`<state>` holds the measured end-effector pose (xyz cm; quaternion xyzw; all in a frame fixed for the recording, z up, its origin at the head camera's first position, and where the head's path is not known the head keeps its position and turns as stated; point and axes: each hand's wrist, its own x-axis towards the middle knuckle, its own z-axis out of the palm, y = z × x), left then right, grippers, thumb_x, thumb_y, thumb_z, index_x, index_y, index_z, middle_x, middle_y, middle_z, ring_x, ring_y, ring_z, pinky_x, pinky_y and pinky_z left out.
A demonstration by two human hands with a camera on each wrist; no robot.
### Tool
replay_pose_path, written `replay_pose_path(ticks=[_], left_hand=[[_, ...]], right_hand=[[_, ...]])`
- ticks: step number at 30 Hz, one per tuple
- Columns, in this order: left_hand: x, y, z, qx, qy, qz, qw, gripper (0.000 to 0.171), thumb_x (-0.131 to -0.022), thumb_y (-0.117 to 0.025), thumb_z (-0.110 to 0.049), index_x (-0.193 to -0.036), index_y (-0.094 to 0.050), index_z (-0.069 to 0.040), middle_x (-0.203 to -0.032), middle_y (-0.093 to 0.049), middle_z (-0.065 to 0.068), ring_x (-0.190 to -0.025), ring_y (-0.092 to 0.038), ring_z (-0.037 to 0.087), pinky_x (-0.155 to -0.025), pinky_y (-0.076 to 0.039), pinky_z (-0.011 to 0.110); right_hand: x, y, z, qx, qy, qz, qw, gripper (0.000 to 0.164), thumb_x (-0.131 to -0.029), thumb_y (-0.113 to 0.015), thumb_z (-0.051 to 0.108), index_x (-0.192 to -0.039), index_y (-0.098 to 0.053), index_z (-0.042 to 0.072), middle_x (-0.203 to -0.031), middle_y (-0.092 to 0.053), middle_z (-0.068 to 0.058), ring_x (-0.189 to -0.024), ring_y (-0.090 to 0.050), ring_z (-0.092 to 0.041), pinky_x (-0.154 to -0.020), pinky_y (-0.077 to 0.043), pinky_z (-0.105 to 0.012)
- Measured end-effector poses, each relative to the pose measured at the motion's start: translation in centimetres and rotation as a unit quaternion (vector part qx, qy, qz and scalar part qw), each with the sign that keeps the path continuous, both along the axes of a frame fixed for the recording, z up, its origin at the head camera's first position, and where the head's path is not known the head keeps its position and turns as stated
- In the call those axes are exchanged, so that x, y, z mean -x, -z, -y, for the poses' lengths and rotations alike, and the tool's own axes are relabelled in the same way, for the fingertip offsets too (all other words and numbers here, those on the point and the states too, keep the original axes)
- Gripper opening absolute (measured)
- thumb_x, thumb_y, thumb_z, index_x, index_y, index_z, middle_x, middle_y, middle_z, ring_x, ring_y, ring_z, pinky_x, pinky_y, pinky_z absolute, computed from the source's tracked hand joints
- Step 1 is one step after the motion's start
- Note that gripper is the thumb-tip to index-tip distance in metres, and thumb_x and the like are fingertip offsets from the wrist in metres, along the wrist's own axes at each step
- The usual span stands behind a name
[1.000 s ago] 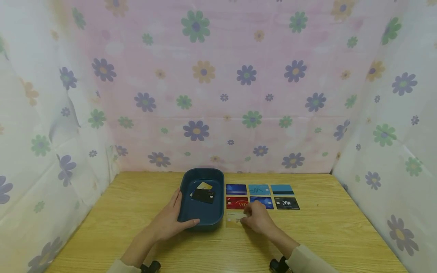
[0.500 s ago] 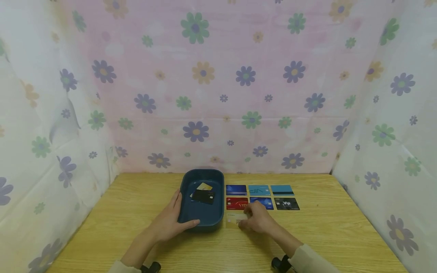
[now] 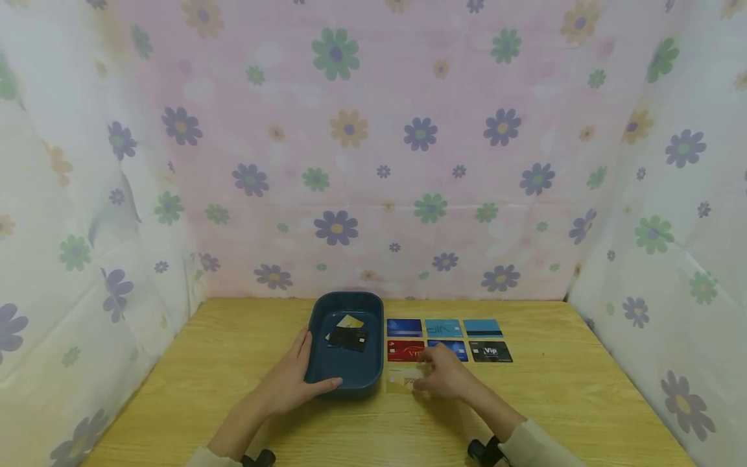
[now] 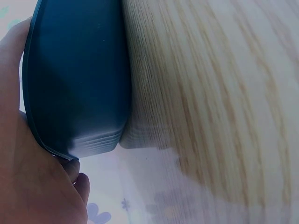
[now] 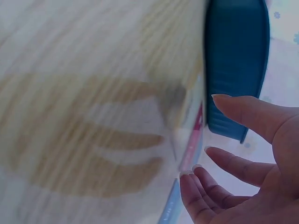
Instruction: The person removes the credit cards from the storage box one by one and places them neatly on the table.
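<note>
My left hand (image 3: 290, 376) holds the dark blue tray (image 3: 376, 379) at its left side, the thumb lying over the near rim. In the left wrist view the hand (image 4: 35, 177) is against the tray's wall (image 4: 84, 70). Inside the tray a black card (image 3: 349, 338) overlaps a gold card (image 3: 352, 322). A pale gold card (image 3: 401, 380) lies on the table right of the tray. My right hand (image 3: 448, 375) is at its right edge. In the right wrist view that hand (image 5: 275, 172) has thumb and fingers parted, nothing between them.
Behind the gold card lie two rows of cards: a dark blue (image 3: 404, 327), a light blue (image 3: 442, 328) and a striped blue card (image 3: 482, 328); then a red (image 3: 404, 351), a blue (image 3: 458, 349) and a black card (image 3: 491, 351). A flowered cloth (image 3: 385, 143) surrounds the wooden table (image 3: 578, 389).
The right thumb and fingers have spread a little apart at the edge of the pale gold card, which stays in place. The left hand and tray have not moved.
</note>
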<state>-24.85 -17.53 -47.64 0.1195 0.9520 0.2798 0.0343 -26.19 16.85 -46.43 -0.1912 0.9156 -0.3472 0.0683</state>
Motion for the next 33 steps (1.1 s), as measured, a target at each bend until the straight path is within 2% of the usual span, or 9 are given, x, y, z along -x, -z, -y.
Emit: replay_pose_path(ticks=[7,14,18,21,28,33], left_hand=[[0.2,0.1,0.1,-0.001,-0.001,-0.001,1.0000,0.128,-0.082,-0.067,-0.076,-0.163,-0.003,-0.001,-0.172,0.003,0.016,-0.152,-0.024,0.045,-0.114,-0.034,0.062],[0.0,0.0,0.0,-0.001,0.002,0.001,1.0000,0.128,-0.082,-0.067,-0.076,-0.163,-0.003,-0.001,-0.172,0.002,0.016,-0.152,-0.024,0.045,-0.114,-0.034,0.062],[0.0,0.1,0.1,-0.001,0.002,-0.001,1.0000,0.128,-0.082,-0.067,-0.076,-0.163,-0.003,-0.001,-0.172,0.003,0.016,-0.152,-0.023,0.045,-0.114,-0.034,0.062],[0.0,0.1,0.1,-0.003,0.003,0.000,1.0000,0.128,-0.082,-0.067,-0.076,-0.163,-0.003,-0.001,-0.172,0.003,0.016,-0.152,-0.023,0.045,-0.114,-0.034,0.062],[0.0,0.0,0.0,-0.006,-0.001,0.003,1.0000,0.128,-0.082,-0.068,-0.076,-0.163,-0.004,0.000,-0.171,0.002,0.017,-0.151,-0.024,0.046,-0.114,-0.034,0.063],[-0.1,0.0,0.0,-0.006,-0.002,0.002,1.0000,0.129,-0.081,-0.067,-0.077,-0.163,-0.004,0.001,-0.171,0.001,0.019,-0.151,-0.025,0.047,-0.113,-0.034,0.063]], right_hand=[[0.0,-1.5,0.2,0.021,-0.004,-0.009,1.000,0.042,-0.083,-0.083,0.011,-0.118,-0.067,-0.007,-0.116,-0.064,-0.022,-0.106,-0.059,-0.044,-0.085,-0.053,-0.056],[0.3,-2.9,1.2,0.028,-0.015,-0.032,0.999,0.045,-0.085,-0.083,0.013,-0.122,-0.066,-0.006,-0.118,-0.064,-0.023,-0.104,-0.059,-0.041,-0.085,-0.052,-0.055],[0.4,-3.4,2.1,0.039,-0.005,-0.018,0.999,0.045,-0.086,-0.083,0.014,-0.124,-0.066,-0.002,-0.121,-0.062,-0.021,-0.109,-0.059,-0.041,-0.088,-0.052,-0.055],[0.6,-3.7,2.9,0.053,-0.008,-0.016,0.998,0.044,-0.088,-0.082,0.014,-0.125,-0.065,-0.001,-0.122,-0.059,-0.021,-0.110,-0.059,-0.041,-0.089,-0.054,-0.053],[1.2,-3.6,4.6,0.087,-0.034,-0.052,0.994,0.038,-0.090,-0.079,0.012,-0.121,-0.065,-0.004,-0.120,-0.060,-0.023,-0.100,-0.063,-0.038,-0.080,-0.057,-0.042],[1.3,-3.6,6.0,0.094,-0.046,-0.065,0.992,0.034,-0.091,-0.077,0.010,-0.121,-0.065,0.000,-0.120,-0.061,-0.021,-0.101,-0.063,-0.036,-0.080,-0.058,-0.037]])
